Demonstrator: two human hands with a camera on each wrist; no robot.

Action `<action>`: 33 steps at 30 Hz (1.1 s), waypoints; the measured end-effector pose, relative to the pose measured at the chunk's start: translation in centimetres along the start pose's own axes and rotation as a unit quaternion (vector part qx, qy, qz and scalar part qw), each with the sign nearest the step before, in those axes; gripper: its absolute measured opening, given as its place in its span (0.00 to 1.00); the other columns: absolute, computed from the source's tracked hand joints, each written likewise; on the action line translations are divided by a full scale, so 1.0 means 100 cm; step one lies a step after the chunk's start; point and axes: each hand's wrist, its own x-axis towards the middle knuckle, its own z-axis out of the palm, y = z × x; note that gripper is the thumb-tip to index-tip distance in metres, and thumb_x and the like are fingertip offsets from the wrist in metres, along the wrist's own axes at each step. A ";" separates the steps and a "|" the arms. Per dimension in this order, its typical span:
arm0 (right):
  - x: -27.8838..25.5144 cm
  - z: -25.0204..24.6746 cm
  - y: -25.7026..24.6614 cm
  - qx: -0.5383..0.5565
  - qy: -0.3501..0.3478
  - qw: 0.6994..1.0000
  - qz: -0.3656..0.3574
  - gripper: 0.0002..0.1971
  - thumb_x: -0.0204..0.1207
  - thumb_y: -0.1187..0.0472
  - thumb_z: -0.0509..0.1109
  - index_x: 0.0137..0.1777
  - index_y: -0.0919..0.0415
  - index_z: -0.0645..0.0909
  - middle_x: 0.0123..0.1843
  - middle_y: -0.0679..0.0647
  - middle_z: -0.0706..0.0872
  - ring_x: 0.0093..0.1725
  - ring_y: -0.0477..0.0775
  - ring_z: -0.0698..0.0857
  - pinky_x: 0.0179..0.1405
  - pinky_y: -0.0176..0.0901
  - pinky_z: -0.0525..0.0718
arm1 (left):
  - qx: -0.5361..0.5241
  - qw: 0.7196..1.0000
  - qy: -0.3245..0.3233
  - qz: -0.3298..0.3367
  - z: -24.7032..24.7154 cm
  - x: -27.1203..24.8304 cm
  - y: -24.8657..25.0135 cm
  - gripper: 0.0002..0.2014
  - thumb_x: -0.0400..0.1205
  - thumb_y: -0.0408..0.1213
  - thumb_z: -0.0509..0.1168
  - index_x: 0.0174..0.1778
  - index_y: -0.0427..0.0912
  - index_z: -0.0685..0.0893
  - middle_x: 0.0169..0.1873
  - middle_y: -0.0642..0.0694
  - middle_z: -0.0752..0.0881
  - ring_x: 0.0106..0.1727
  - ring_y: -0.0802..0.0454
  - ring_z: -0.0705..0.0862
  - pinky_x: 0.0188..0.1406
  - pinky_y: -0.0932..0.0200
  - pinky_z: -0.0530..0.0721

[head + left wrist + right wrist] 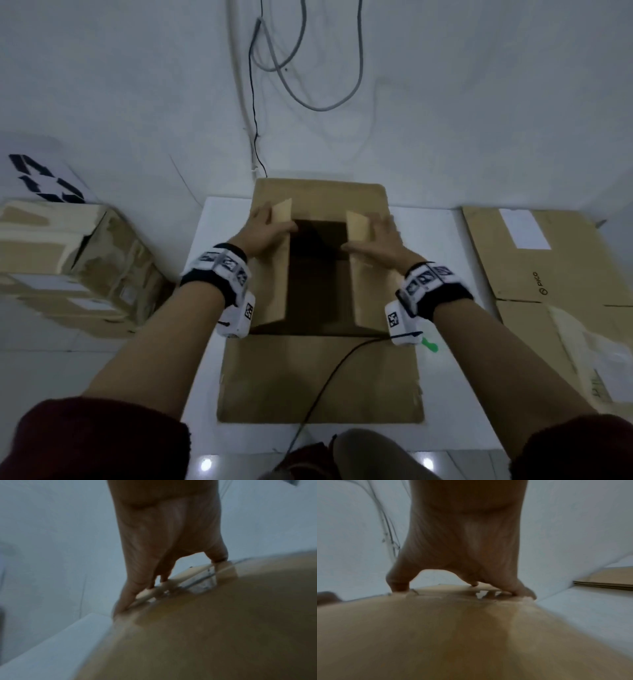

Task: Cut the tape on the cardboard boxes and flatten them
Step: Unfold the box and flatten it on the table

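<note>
Open cardboard box (320,373) positioned at centre of white table (442,236), near and far flaps folded out flat, dark interior exposed between the two side flaps. Left side flap (272,274) and right side flap (368,274) raised at a slant over the opening, not yet laid flat. Left hand (267,228) placed palm-down on the far end of the left side flap, fingers extended and spread, thumb toward the opening; nothing gripped. Right hand (380,240) placed likewise on the far end of the right side flap, fingers straight, thumb pointing inward; nothing gripped. Left wrist view: fingers (130,588) pressed onto cardboard beside a strip of clear tape (204,582) along the flap edge. Right wrist view: fingertips (522,591) and thumb bearing on the flap surface, picture blurred. Green-handled tool (430,345) lying on the table just beside the right wrist, mostly hidden; type cannot be told. Flattened boxes (548,274) stacked to the right of the table. Unflattened taped box (78,260) standing to the left of the table. Cables (301,68) hanging on the wall behind. Black cord (325,387) trailing across the near flap.
</note>
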 end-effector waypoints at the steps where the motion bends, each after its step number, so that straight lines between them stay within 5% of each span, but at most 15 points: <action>1: -0.006 -0.009 0.004 0.071 -0.006 0.997 -0.006 0.58 0.66 0.32 0.75 0.87 0.46 0.43 0.89 0.55 0.39 0.87 0.63 0.45 0.83 0.63 0.54 | -0.070 0.997 -0.014 -0.004 -0.014 -0.008 -0.002 0.45 0.72 0.65 0.65 0.83 0.55 0.56 0.77 0.47 0.68 0.71 0.40 0.73 0.62 0.43 0.77; 3: -0.025 -0.027 0.016 0.210 -0.032 0.977 -0.024 0.44 0.74 0.36 0.71 0.86 0.41 0.54 0.86 0.49 0.57 0.83 0.58 0.61 0.75 0.61 0.66 | -0.176 0.984 -0.024 -0.011 -0.043 -0.029 -0.009 0.29 0.81 0.63 0.59 0.77 0.56 0.69 0.70 0.48 0.77 0.61 0.42 0.80 0.48 0.50 0.82; 5: -0.045 -0.043 0.033 0.287 -0.023 0.956 -0.053 0.27 0.80 0.38 0.64 0.78 0.41 0.72 0.77 0.50 0.76 0.71 0.55 0.77 0.69 0.59 0.75 | -0.205 0.978 0.019 -0.005 -0.068 -0.048 -0.019 0.20 0.87 0.53 0.56 0.69 0.47 0.78 0.68 0.39 0.81 0.58 0.42 0.83 0.50 0.50 0.84; 8: -0.070 -0.066 0.061 0.358 0.046 0.931 -0.054 0.19 0.88 0.49 0.59 0.66 0.60 0.82 0.62 0.62 0.87 0.53 0.56 0.88 0.59 0.56 0.83 | -0.030 0.991 0.130 0.003 -0.094 -0.066 -0.046 0.23 0.86 0.45 0.62 0.74 0.37 0.74 0.68 0.37 0.80 0.63 0.39 0.81 0.58 0.50 0.78; 12: -0.095 -0.078 0.102 0.295 0.095 0.950 -0.041 0.18 0.85 0.58 0.66 0.72 0.61 0.76 0.64 0.65 0.85 0.53 0.57 0.88 0.53 0.54 0.86 | 0.132 0.977 0.162 -0.043 -0.087 -0.085 -0.083 0.37 0.83 0.45 0.66 0.84 0.37 0.56 0.77 0.32 0.68 0.76 0.33 0.69 0.75 0.39 0.67; 16: -0.118 -0.050 0.127 0.152 0.158 0.976 0.002 0.35 0.77 0.60 0.77 0.81 0.58 0.65 0.72 0.60 0.77 0.64 0.61 0.80 0.57 0.50 0.79 | 0.334 0.915 0.219 0.050 -0.041 -0.110 -0.089 0.23 0.86 0.33 0.56 0.78 0.31 0.67 0.76 0.27 0.67 0.78 0.31 0.63 0.79 0.43 0.53; 19: -0.129 -0.013 0.123 0.035 0.280 0.959 0.033 0.32 0.75 0.51 0.74 0.78 0.57 0.72 0.77 0.62 0.72 0.71 0.66 0.76 0.66 0.56 0.77 | 0.353 0.913 0.198 0.051 -0.004 -0.113 -0.097 0.31 0.85 0.53 0.57 0.77 0.33 0.68 0.77 0.31 0.67 0.75 0.33 0.65 0.76 0.41 0.61; 21: -0.133 0.014 0.117 -0.056 0.294 0.954 0.026 0.34 0.73 0.35 0.59 0.73 0.54 0.78 0.76 0.60 0.75 0.72 0.66 0.76 0.69 0.61 0.76 | 0.302 0.941 0.153 -0.009 0.017 -0.105 -0.103 0.47 0.80 0.64 0.60 0.83 0.33 0.52 0.83 0.34 0.54 0.82 0.35 0.54 0.79 0.41 0.52; 24: -0.134 0.057 0.110 0.045 0.158 0.986 0.021 0.41 0.76 0.33 0.67 0.85 0.49 0.60 0.85 0.51 0.62 0.83 0.58 0.64 0.80 0.64 0.65 | 0.192 0.975 0.106 -0.039 0.034 -0.101 -0.108 0.46 0.81 0.40 0.65 0.84 0.37 0.38 0.84 0.39 0.41 0.85 0.39 0.42 0.83 0.41 0.46; 26: -0.134 0.071 0.110 0.199 0.091 0.976 0.006 0.37 0.83 0.50 0.67 0.87 0.50 0.51 0.86 0.52 0.60 0.83 0.57 0.65 0.80 0.58 0.68 | 0.078 0.994 0.076 -0.023 0.035 -0.099 -0.114 0.41 0.80 0.27 0.59 0.85 0.40 0.42 0.84 0.39 0.49 0.84 0.40 0.50 0.82 0.42 0.54; 28: -0.133 0.069 0.112 0.290 0.049 0.956 0.004 0.32 0.87 0.56 0.61 0.87 0.49 0.51 0.85 0.53 0.64 0.79 0.56 0.71 0.76 0.56 0.74 | -0.058 0.997 0.031 -0.028 0.032 -0.097 -0.118 0.38 0.80 0.22 0.54 0.86 0.46 0.48 0.82 0.39 0.60 0.80 0.38 0.63 0.78 0.39 0.65; 31: -0.131 0.060 0.114 0.222 0.043 0.974 -0.024 0.34 0.85 0.46 0.63 0.86 0.45 0.50 0.86 0.53 0.61 0.82 0.58 0.67 0.79 0.61 0.71 | -0.124 0.992 0.001 -0.038 0.031 -0.095 -0.119 0.36 0.82 0.23 0.52 0.85 0.52 0.52 0.78 0.40 0.68 0.74 0.37 0.71 0.73 0.37 0.73; 33: -0.138 0.061 0.112 0.132 0.059 0.987 -0.071 0.44 0.75 0.32 0.68 0.84 0.34 0.47 0.88 0.49 0.52 0.86 0.54 0.56 0.83 0.63 0.60 | -0.125 0.992 0.009 -0.032 0.032 -0.091 -0.122 0.36 0.81 0.24 0.52 0.84 0.53 0.54 0.76 0.41 0.70 0.73 0.38 0.72 0.72 0.36 0.74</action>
